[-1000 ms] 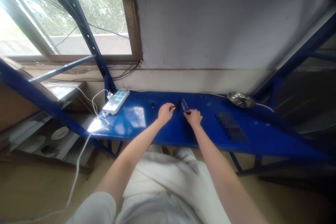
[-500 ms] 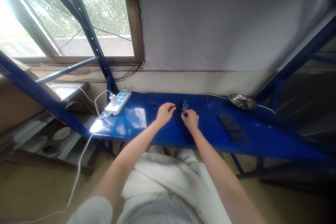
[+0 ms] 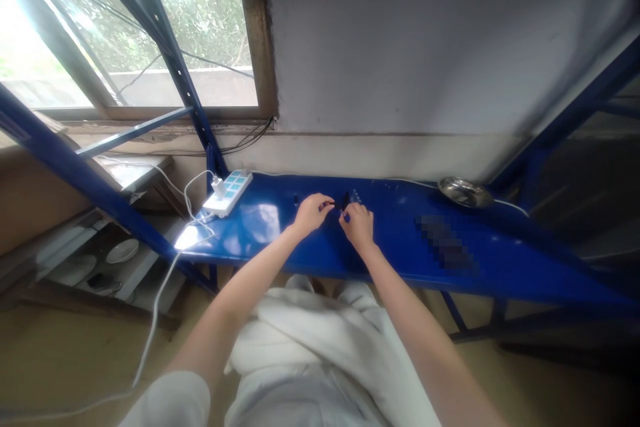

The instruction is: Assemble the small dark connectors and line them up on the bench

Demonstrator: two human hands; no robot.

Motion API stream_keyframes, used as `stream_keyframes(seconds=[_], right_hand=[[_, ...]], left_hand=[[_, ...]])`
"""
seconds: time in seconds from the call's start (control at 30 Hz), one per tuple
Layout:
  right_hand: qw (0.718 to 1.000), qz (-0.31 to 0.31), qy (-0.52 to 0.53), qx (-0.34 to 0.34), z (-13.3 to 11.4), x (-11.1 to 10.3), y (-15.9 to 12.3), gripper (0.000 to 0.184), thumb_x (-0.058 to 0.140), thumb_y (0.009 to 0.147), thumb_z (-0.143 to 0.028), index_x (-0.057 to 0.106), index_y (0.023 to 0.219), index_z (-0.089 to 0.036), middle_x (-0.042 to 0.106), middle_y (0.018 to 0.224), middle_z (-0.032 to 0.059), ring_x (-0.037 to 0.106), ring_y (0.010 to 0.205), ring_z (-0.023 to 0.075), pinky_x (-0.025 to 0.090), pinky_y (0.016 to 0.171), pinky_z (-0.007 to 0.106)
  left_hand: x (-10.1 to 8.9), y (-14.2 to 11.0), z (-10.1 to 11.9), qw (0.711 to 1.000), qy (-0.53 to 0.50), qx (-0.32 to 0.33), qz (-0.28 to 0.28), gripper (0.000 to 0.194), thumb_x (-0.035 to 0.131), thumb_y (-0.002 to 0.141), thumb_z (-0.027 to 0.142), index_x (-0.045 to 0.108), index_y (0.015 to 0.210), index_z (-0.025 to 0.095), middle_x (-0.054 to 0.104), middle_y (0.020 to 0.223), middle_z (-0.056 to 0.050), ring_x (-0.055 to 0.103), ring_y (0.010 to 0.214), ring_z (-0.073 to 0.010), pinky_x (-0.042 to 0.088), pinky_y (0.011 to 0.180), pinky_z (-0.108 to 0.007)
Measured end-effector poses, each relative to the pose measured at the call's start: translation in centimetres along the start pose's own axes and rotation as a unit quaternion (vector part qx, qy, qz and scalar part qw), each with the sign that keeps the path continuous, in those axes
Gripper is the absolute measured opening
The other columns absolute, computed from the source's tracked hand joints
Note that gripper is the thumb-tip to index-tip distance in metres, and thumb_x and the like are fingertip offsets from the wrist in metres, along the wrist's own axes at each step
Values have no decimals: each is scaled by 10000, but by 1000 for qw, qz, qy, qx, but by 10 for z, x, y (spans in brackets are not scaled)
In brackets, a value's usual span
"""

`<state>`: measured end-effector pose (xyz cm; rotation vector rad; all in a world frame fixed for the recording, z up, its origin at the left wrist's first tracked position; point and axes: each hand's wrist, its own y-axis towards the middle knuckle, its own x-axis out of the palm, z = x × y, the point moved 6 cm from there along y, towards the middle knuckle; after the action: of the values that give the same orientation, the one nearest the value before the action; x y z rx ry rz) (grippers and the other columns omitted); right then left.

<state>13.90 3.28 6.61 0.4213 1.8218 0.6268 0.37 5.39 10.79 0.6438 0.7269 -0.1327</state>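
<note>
Above the blue tabletop (image 3: pixel 280 253), my left hand (image 3: pixel 311 213) pinches a thin dark stick-like piece (image 3: pixel 339 205) that points to the right. My right hand (image 3: pixel 359 225) is close beside it, its fingers closed at the right end of that piece. Whatever lies between the right fingertips is too small to make out. Just beyond the right hand lie several small clear pieces (image 3: pixel 355 196) and a dark narrow object (image 3: pixel 346 198). A tiny dark item (image 3: pixel 295 200) sits left of the hands.
A white power strip (image 3: pixel 227 195) with a plug stands at the table's left end, its cable hanging down. At the back right lies a shiny metal dish (image 3: pixel 465 192); nearer is a blurred-out dark rectangle (image 3: pixel 446 243). Blue frame posts (image 3: pixel 183 80) rise at the sides.
My right hand has moved slightly left, away from the clear pieces and up to the dark piece. The left hand holds nearly the same place and grip.
</note>
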Motion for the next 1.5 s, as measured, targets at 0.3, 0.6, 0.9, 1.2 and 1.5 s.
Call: stream_keyframes(seconds=[0.3,0.6,0.9,1.2,1.5], right_hand=[[998,29,21,-44,-13,0,-2,158,438,843,-222,570,771,-173,619,878,87,528,795,214,341,663,322],[992,81,87,-31,0,4,-17,259,398,887,-307,602,950,-161,634,974,113,573,906,221,421,715,340],[989,94,104,-41,4,6,-23,239,398,884,-264,615,929,-175,644,955,103,581,934,216,446,754,351],[991,69,112,-29,5,9,-24,251,381,885,-258,613,916,-170,638,965,103,574,948,207,439,774,339],[990,49,130,-5,6,8,-24,267,370,879,-276,615,915,-175,631,967,110,575,926,216,434,769,356]], left_hand=[[12,-1,-6,994,45,-34,-88,204,571,793,270,676,935,168,672,873,-42,585,745,-143,471,697,-250],[-34,59,-25,975,209,-27,-68,176,547,802,256,695,877,198,649,962,-50,556,934,-207,402,849,-339],[-21,67,-65,914,340,-99,-196,136,599,763,244,695,838,182,567,1093,-97,445,1090,-264,315,920,-399],[-14,62,-72,905,358,-97,-208,136,595,748,208,695,833,172,569,1087,-120,419,1090,-273,318,900,-403],[-15,60,-75,914,338,-100,-202,121,582,750,172,687,808,153,571,1056,-131,429,1070,-282,300,896,-415]])
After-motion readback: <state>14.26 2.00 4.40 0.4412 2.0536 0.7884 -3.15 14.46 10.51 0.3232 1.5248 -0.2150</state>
